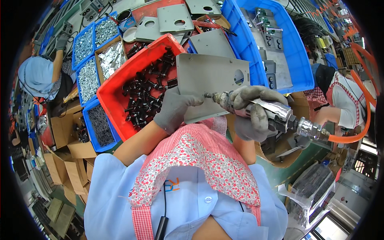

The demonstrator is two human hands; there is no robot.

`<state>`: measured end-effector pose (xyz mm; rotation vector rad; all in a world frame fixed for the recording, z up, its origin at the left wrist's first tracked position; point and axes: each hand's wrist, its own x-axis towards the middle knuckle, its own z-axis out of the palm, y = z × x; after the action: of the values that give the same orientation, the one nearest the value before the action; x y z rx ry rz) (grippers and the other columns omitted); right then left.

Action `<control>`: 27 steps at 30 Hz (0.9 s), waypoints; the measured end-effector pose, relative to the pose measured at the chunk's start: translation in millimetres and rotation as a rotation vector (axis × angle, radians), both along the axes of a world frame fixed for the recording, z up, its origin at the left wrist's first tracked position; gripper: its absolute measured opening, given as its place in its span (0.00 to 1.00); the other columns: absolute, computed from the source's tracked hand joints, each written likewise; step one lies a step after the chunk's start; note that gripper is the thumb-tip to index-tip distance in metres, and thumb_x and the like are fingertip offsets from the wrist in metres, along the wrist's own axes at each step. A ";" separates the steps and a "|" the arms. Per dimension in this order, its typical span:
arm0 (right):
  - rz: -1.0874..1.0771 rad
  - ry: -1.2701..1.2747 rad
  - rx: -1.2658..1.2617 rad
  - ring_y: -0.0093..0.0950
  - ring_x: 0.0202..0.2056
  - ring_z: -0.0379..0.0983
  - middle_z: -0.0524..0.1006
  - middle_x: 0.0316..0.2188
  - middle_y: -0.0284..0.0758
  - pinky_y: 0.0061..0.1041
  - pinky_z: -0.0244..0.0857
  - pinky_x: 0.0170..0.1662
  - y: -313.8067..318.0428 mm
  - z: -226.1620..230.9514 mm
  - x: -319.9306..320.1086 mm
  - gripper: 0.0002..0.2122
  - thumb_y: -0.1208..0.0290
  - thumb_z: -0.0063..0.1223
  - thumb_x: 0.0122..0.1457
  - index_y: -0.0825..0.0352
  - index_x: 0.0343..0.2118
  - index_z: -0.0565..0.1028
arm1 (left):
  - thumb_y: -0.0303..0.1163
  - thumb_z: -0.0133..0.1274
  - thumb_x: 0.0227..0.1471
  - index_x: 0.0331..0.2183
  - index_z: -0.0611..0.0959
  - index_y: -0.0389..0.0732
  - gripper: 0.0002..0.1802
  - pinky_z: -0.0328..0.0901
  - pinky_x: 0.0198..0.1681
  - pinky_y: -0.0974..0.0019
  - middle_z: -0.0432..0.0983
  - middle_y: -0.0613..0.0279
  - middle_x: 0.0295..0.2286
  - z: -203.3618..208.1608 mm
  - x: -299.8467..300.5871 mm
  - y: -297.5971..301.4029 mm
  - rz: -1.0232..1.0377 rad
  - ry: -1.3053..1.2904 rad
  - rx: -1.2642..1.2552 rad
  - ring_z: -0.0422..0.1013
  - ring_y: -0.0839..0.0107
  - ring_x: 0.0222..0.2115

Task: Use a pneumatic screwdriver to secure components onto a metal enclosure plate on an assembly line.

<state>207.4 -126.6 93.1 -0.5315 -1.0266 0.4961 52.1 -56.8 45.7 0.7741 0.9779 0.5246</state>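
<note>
A flat grey metal plate (212, 72) with a round cutout near its right edge is held upright in front of me. My left hand (175, 108), in a grey glove, is closed on its lower left side, fingertips near the driver's tip. My right hand (256, 106), also gloved, wraps around a silver air screwdriver (280, 114) with an orange hose at its back end. The bit points left against or just in front of the plate's lower face; contact is hard to tell. Left of the plate, a red bin (109, 107) holds many black fittings (150, 94).
Blue trays (97, 78) of screws and small hardware line the left. Similar metal plates (175, 18) lie beyond. A large blue bin (301, 60) with grey box-like parts stands at right. The orange hose (350, 138) loops up the right side. Cardboard boxes (74, 170) and co-workers flank me.
</note>
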 end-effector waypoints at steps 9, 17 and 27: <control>-0.030 -0.010 -0.055 0.34 0.25 0.71 0.73 0.31 0.48 0.37 0.70 0.27 -5.0 -1.8 -4.2 0.17 0.78 0.47 0.51 0.68 0.46 0.65 | 0.20 0.55 0.38 0.35 0.79 0.31 0.16 0.70 0.35 0.64 0.77 0.56 0.30 6.5 -3.3 1.7 -0.038 0.001 -0.066 0.74 0.67 0.29; -0.096 -0.159 -0.407 0.32 0.30 0.73 0.73 0.35 0.48 0.32 0.70 0.31 -37.4 7.7 10.4 0.17 0.81 0.47 0.52 0.65 0.46 0.62 | 0.20 0.55 0.38 0.40 0.77 0.30 0.20 0.70 0.36 0.66 0.77 0.55 0.33 18.4 11.9 -3.1 -0.141 -0.009 -0.064 0.74 0.68 0.30; 0.138 0.227 -0.248 0.28 0.31 0.74 0.75 0.35 0.47 0.22 0.70 0.31 -90.1 41.1 4.6 0.16 0.87 0.51 0.50 0.73 0.43 0.65 | 0.27 0.57 0.40 0.36 0.81 0.31 0.16 0.67 0.39 0.69 0.79 0.59 0.34 4.8 71.7 -1.7 -0.706 -0.146 0.194 0.73 0.74 0.35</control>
<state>212.0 -216.6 134.2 -0.6110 -0.7916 0.7946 123.8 -58.5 50.5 1.1679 0.4693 0.0547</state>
